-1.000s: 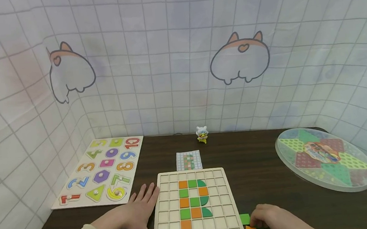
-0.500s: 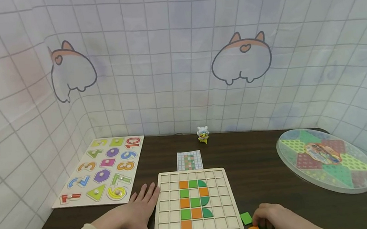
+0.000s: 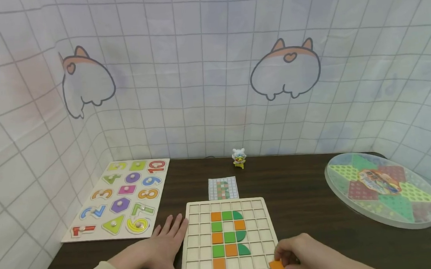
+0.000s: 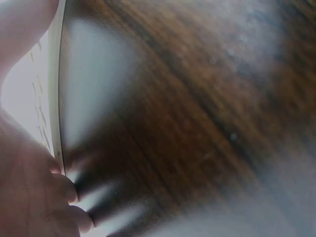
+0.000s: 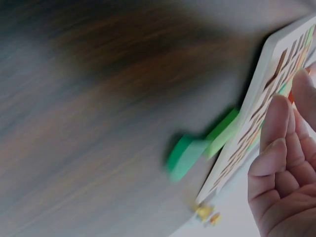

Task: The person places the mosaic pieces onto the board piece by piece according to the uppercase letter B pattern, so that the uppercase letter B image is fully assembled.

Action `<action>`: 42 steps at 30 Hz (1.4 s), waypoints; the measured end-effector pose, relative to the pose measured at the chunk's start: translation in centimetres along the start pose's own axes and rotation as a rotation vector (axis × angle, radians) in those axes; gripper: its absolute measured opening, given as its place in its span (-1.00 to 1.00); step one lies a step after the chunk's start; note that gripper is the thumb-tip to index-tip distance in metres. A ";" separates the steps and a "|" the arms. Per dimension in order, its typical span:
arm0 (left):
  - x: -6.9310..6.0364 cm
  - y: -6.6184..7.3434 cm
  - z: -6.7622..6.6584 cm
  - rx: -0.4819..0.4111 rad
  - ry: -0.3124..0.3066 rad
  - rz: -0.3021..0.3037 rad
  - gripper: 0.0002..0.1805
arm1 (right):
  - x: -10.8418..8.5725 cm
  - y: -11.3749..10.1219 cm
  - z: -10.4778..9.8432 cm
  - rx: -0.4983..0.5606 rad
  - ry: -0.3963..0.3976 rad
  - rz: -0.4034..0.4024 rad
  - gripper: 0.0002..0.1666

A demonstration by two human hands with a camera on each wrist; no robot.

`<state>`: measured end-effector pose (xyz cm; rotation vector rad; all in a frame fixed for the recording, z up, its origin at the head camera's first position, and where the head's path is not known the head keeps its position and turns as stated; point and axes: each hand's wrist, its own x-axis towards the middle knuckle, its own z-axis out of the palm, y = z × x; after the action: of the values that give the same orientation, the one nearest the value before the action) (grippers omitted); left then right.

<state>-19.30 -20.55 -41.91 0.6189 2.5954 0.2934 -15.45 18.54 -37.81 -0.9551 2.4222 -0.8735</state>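
A wooden grid board (image 3: 253, 263) lies in front of me, with several orange, light green and dark green tiles set in its squares. My left hand (image 3: 163, 250) rests at its left edge, fingers spread and straight, thumb on the rim near the front. In the left wrist view, that hand (image 4: 29, 192) lies against the board's side (image 4: 57, 98). My right hand (image 3: 309, 255) pinches an orange square tile (image 3: 276, 268) over the board's lower right squares. The right wrist view shows curled fingers (image 5: 276, 118); the tile is mostly hidden there.
A dark green tile (image 5: 185, 155) and a light green tile (image 5: 222, 133) lie beside the board. Behind it are a printed pattern card (image 3: 213, 187) and a small figurine (image 3: 239, 158). A number puzzle (image 3: 107, 205) stands left, a round game board (image 3: 380, 188) right.
My right hand has picked up the orange tile from the table beside the board and carried it left over the board's right edge. The left hand has stayed in place.
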 end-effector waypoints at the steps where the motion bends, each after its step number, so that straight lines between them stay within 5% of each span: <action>1: -0.2 0.3 -0.3 -0.001 -0.005 -0.002 0.62 | 0.5 -0.4 0.3 0.003 0.002 0.009 -0.86; 9: -1.3 2.0 -1.7 0.015 -0.029 -0.026 0.53 | 3.8 -3.1 2.6 -0.005 0.001 0.026 -0.84; 16: -0.9 1.2 -1.0 0.008 -0.022 -0.013 0.58 | 5.5 -4.6 4.1 -0.070 -0.021 0.038 -0.85; 31: 0.5 -0.6 0.5 0.007 0.005 0.005 0.65 | 6.3 -5.2 4.8 -0.143 -0.027 0.019 -0.84; 42: -0.1 0.2 -0.3 0.026 -0.034 0.001 0.63 | 6.5 -5.1 5.1 -0.167 0.017 -0.014 -0.85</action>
<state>-19.26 -20.41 -41.56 0.6289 2.5704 0.2479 -14.72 8.94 -38.86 -1.0290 2.5374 -0.6951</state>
